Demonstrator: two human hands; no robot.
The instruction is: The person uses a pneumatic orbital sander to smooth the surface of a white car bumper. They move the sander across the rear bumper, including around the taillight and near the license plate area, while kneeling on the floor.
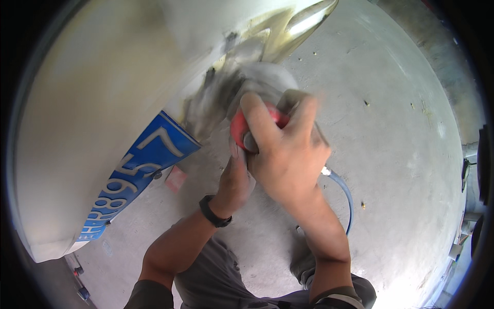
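Note:
A red and grey air sander (237, 127) is at the corner of a pale car bumper (123, 77), its pad blurred and partly hidden. My right hand (288, 154) is closed over its top, fingers wrapped round the red part. From the near left side my left hand (235, 180), with a black band at the wrist, grips the sander's body; most of its fingers are out of sight behind the tool. Where the pad meets the bumper, the surface shows a scuffed patch (224, 67) with grey, white and yellowish areas.
A blue licence plate (167, 139) is fixed to the bumper left of my hands. A blue hose (349, 198) curves down from the sander past my right forearm. On the concrete floor (401, 154) lie small bits of debris and a reddish square piece (176, 178). Equipment stands along the right edge.

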